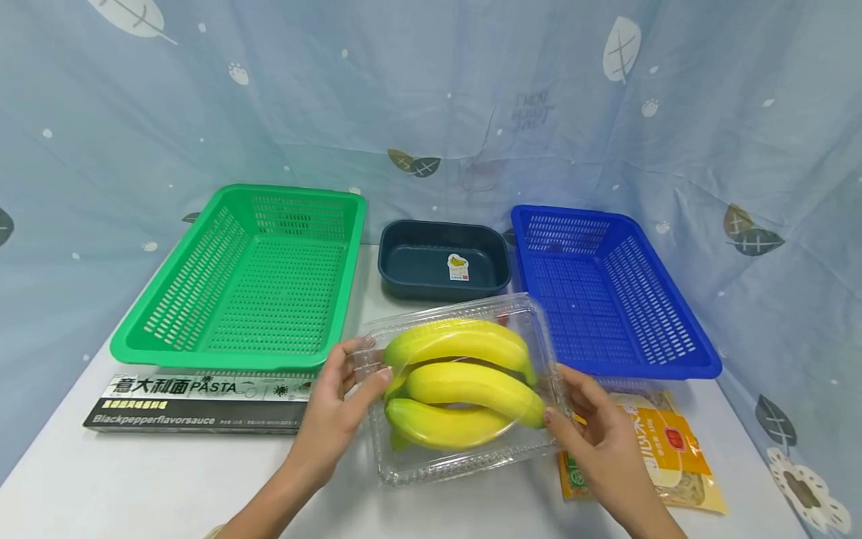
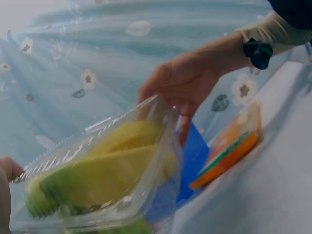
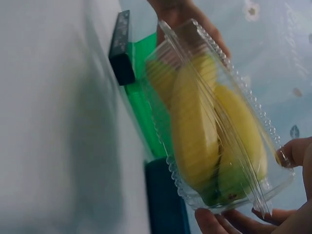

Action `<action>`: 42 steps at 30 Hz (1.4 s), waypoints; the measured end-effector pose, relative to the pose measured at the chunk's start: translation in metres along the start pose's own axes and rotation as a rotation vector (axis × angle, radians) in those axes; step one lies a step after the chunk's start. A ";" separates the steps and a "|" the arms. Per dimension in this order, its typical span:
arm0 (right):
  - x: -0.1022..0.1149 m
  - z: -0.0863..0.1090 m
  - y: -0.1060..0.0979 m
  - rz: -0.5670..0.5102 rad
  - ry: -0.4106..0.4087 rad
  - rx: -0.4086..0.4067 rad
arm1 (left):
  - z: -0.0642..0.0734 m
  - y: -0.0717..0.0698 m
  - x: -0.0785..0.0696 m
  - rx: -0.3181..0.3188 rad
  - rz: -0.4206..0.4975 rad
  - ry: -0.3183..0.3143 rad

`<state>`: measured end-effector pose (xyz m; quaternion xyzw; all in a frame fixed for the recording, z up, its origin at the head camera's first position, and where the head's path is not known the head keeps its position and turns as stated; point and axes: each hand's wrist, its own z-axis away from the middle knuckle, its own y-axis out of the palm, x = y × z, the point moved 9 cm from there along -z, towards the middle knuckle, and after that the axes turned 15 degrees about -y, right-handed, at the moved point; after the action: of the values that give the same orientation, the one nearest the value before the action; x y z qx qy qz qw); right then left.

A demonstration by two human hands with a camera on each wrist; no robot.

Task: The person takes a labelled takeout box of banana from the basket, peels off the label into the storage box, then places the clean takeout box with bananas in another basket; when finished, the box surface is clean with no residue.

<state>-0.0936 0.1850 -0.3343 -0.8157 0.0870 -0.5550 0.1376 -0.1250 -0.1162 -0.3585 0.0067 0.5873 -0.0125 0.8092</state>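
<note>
A clear plastic clamshell box [image 1: 438,471] with several yellow bananas [image 1: 465,385] inside is held tilted above the table's middle. My left hand [image 1: 340,412] grips its left side, thumb on top and fingers beneath. On the opposite side my right hand [image 1: 602,442] pinches the edge, its thumb over the rim. The right wrist view shows the box [image 3: 187,195] raised off the white table, its lid and base edges close together. In the left wrist view the bananas [image 2: 107,170] look blurred, and only a bit of my left hand [image 2: 7,170] shows.
A green basket [image 1: 236,359] stands at the left, a dark teal bin [image 1: 444,288] at the back middle and a blue basket [image 1: 646,370] at the right. A black-and-white pasta box [image 1: 202,408] lies before the green basket. Under my right hand lies an orange food packet [image 1: 680,449].
</note>
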 end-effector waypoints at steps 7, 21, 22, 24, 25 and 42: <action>0.019 -0.014 -0.002 0.021 -0.052 0.046 | 0.010 -0.011 -0.012 0.070 -0.050 0.073; 0.048 -0.055 0.013 -0.059 -0.174 0.164 | 0.020 -0.036 -0.013 0.216 -0.023 0.007; 0.050 -0.057 0.014 -0.063 -0.179 0.173 | 0.022 -0.038 -0.013 0.223 -0.035 0.005; 0.054 -0.062 0.017 -0.075 -0.187 0.198 | 0.024 -0.043 -0.014 0.228 -0.058 0.000; 0.057 -0.065 0.019 -0.081 -0.196 0.210 | 0.024 -0.046 -0.014 0.232 -0.067 -0.002; 0.082 -0.110 0.047 -0.077 -0.261 0.336 | 0.027 -0.074 -0.014 0.282 0.106 0.046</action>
<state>-0.1650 0.1021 -0.2389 -0.8490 -0.0567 -0.4563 0.2606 -0.1062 -0.1911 -0.3367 0.1518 0.5971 -0.0519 0.7860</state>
